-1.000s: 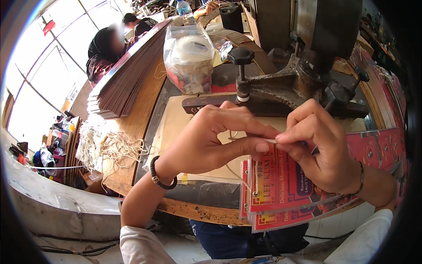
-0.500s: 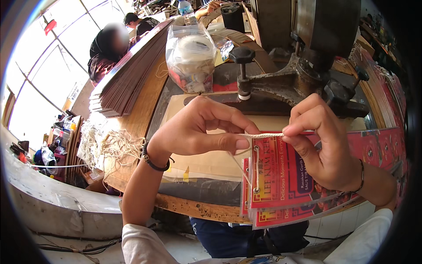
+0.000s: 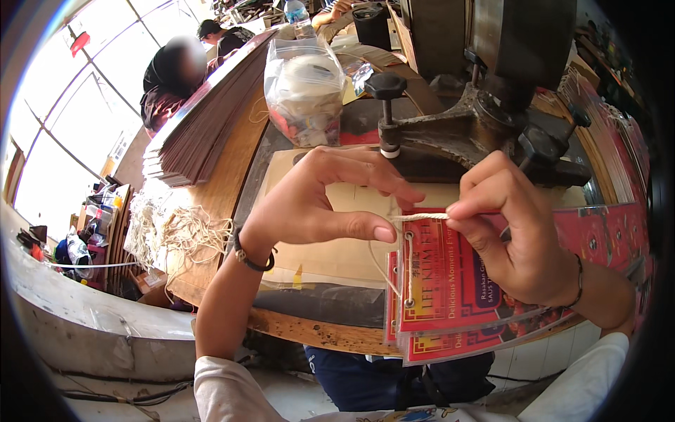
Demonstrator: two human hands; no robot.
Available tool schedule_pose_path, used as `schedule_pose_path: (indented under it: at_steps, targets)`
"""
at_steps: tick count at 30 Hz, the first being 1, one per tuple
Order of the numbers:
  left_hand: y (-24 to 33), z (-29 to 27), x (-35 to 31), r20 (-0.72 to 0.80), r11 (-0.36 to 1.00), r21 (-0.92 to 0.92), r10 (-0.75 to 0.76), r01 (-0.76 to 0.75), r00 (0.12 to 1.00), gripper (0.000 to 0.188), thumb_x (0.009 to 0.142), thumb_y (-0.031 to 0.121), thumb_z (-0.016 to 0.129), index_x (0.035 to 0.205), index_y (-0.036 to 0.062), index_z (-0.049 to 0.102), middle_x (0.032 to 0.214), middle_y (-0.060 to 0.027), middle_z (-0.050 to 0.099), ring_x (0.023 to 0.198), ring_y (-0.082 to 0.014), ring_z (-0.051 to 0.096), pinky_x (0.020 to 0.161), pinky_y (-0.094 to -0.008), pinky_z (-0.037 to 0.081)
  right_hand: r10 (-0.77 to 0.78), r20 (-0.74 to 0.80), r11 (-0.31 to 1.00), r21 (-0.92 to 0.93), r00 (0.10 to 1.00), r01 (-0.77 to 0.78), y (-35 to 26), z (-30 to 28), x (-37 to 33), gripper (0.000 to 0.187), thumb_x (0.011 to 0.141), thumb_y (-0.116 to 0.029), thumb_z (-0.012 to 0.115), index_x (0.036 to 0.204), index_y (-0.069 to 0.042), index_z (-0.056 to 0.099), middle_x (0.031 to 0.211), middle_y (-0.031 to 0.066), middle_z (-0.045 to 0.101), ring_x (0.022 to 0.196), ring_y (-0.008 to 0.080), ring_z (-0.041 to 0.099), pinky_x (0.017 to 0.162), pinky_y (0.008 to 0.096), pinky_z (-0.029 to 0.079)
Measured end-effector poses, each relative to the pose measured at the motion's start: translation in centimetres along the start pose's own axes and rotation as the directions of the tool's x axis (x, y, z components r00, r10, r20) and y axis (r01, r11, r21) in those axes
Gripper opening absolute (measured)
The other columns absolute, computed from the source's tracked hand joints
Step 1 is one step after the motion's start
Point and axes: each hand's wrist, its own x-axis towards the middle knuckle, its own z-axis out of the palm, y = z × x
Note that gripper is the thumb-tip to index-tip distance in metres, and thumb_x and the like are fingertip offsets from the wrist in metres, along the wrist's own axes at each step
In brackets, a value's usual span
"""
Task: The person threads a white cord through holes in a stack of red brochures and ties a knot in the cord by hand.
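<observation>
My right hand (image 3: pixel 517 235) pinches a cream string (image 3: pixel 423 217) between thumb and fingertips, so its short end points left. My left hand (image 3: pixel 309 200) is open beside that end, thumb and fingers apart. Whether the left fingertips still brush the string I cannot tell. Below the hands lies a red printed sheet (image 3: pixel 439 281) in glossy clear covering, with string threaded through holes at its left edge. A loop of that string hangs by the left thumb. Another red sheet (image 3: pixel 450 348) sticks out underneath it.
A bundle of loose cream strings (image 3: pixel 190 235) lies at the left table edge, near a tall stack of sheets (image 3: pixel 211 130). A clear plastic bag (image 3: pixel 304 95) and a heavy metal press (image 3: pixel 464 133) stand behind my hands. Two people sit far left; another person's hand (image 3: pixel 341 8) shows at the back.
My left thumb and fingers have parted from their pinch on the string, and the fingers have lifted. My right hand keeps its pinch and has shifted very slightly left.
</observation>
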Motion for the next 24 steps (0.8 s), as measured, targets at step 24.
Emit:
schedule_pose_path:
  at_steps: [24]
  targets:
    - [2.2, 2.9, 0.1, -0.21, 0.998, -0.019, -0.064, 0.061, 0.976, 0.017, 0.084, 0.013, 0.074, 0.099, 0.0043, 0.075, 0.074, -0.0053, 0.068, 0.07, -0.0118, 0.062, 0.063, -0.0279, 0.048, -0.012, -0.028, 1.0, -0.011, 1.0, 0.011, 0.1, 0.1, 0.3, 0.014, 0.09, -0.002, 0.064, 0.1, -0.005, 0.056, 0.093, 0.0108, 0.054, 0.078, 0.0168, 0.054, 0.066, 0.0271, 0.044]
